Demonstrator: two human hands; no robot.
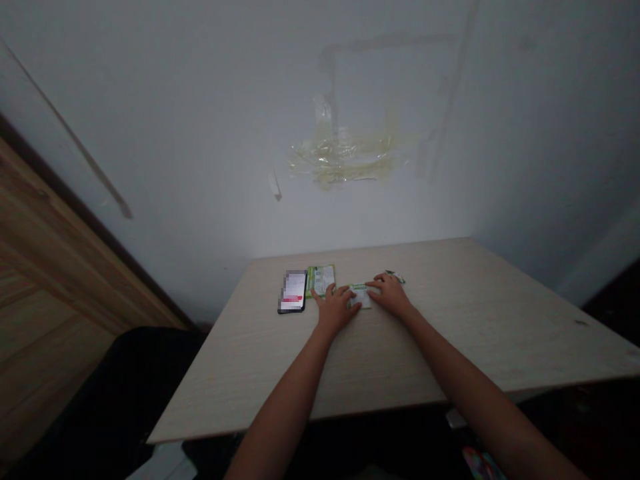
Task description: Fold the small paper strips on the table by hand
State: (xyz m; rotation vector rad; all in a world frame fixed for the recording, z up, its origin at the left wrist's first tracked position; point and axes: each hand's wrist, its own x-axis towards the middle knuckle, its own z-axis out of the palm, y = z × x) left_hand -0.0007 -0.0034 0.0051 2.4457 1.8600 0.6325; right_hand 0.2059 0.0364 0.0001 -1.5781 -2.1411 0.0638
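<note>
A small white and green printed packet or card (361,297) lies flat on the table between my two hands. My left hand (334,309) rests at its left edge, fingers spread, with the thumb beside the packet's lower left corner. From the other side, my right hand (393,297) reaches the packet's right edge with its fingertips, fingers stretched and slightly apart. Behind my left fingers is a larger green and white printed packet (323,277), partly covered by them. Another small green and white piece (396,276) shows just beyond my right hand, which partly hides it.
A phone (293,291) with a lit, blurred screen lies left of the larger packet. The pale wooden table (260,360) meets a wall (200,133) with old tape (345,160) on it. A dark chair-like shape (145,360) stands at the left, near wooden boards (50,267).
</note>
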